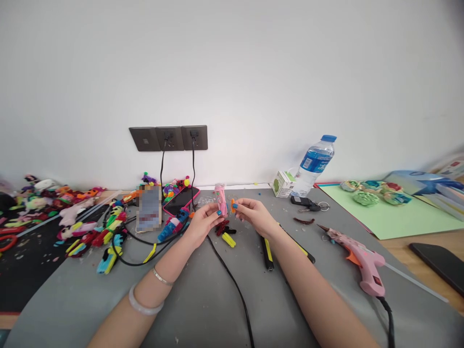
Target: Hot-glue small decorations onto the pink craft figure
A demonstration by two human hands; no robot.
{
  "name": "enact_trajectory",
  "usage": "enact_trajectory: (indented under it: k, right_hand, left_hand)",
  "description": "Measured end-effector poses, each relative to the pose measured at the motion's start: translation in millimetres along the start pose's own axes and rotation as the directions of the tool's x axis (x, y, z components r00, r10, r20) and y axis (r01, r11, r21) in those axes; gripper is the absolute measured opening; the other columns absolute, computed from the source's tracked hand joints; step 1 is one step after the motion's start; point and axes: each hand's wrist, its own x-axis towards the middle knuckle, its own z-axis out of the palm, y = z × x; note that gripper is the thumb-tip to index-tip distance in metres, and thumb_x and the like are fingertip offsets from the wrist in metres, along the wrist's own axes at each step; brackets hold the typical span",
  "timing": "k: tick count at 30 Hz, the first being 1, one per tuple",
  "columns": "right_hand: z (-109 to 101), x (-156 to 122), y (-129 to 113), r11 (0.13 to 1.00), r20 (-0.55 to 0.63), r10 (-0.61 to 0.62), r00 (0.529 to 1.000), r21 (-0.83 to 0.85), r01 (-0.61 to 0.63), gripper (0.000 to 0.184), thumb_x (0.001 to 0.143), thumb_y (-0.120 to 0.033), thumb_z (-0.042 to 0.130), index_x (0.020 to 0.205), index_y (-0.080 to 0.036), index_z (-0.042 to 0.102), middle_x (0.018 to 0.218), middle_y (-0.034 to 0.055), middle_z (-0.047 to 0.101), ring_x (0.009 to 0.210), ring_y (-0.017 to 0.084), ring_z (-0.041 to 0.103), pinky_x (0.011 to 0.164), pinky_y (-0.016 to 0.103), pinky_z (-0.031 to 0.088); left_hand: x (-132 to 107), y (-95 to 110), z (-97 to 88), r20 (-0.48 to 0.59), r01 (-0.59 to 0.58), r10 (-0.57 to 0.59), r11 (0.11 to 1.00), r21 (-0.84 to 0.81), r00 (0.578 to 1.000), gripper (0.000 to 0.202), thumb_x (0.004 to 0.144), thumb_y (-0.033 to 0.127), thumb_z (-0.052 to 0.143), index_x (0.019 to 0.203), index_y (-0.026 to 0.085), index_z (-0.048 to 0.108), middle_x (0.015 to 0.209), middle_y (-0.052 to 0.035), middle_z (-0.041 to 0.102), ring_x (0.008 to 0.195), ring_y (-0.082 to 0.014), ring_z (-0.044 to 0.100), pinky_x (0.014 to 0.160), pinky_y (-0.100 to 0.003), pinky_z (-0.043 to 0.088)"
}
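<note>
Pinched in my left hand is a bundle of pink pipe cleaners, held upright over the grey mat. My right hand is just to its right, thumb and finger closed on a small orange piece of pipe cleaner. The bundle and the orange piece are close together; a narrow gap shows between them. Below the hands lie a yellow pipe-cleaner piece and dark red and black pieces. Under my right wrist is a black-and-yellow tool handle, partly covered by the arm.
A pink glue gun lies at right, its cord running toward me. Behind are a tilted water bottle, a small carton and keys. Fuzzy figures crowd the left. A phone and black cables lie nearby.
</note>
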Motion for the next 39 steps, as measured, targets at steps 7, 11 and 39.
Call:
enact_trajectory:
  k: [7, 11, 39]
  right_hand:
    - [5.3, 2.1, 5.6, 0.999, -0.037, -0.046, 0.998, -0.011, 0.045, 0.034, 0.067, -0.049, 0.076, 0.076, -0.017, 0.067, 0.066, 0.0007, 0.064, 0.060, 0.012, 0.057, 0.054, 0.024, 0.041]
    - [6.4, 0.6, 5.2, 0.998, -0.034, -0.051, 0.998, -0.034, 0.050, 0.031, 0.068, -0.047, 0.075, 0.074, -0.017, 0.068, 0.065, 0.0013, 0.065, 0.060, 0.012, 0.057, 0.055, 0.024, 0.042]
    - [6.6, 2.3, 8.4, 0.978, -0.092, -0.182, 0.979, -0.115, 0.171, 0.034, 0.069, -0.050, 0.073, 0.077, -0.018, 0.066, 0.066, 0.0025, 0.065, 0.060, 0.015, 0.058, 0.057, 0.029, 0.048]
  left_hand:
    - [-2.2, 2.3, 3.0, 0.023, -0.002, 0.000, 0.998, 0.058, 1.000, 0.034, 0.068, 0.034, 0.083, 0.095, 0.016, 0.071, 0.093, -0.0059, 0.071, 0.091, -0.0183, 0.067, 0.090, -0.035, 0.051]
    - [-2.3, 2.4, 3.3, 0.028, -0.002, -0.001, 0.997, 0.080, 1.000, 0.036, 0.068, 0.036, 0.082, 0.096, 0.016, 0.071, 0.095, -0.0064, 0.071, 0.091, -0.0182, 0.066, 0.090, -0.035, 0.051]
    - [-0.5, -1.8, 1.9, 0.020, -0.070, 0.068, 0.985, 0.155, 0.998, 0.038, 0.070, 0.041, 0.079, 0.099, 0.019, 0.067, 0.100, -0.0073, 0.073, 0.091, -0.0194, 0.068, 0.091, -0.037, 0.053]
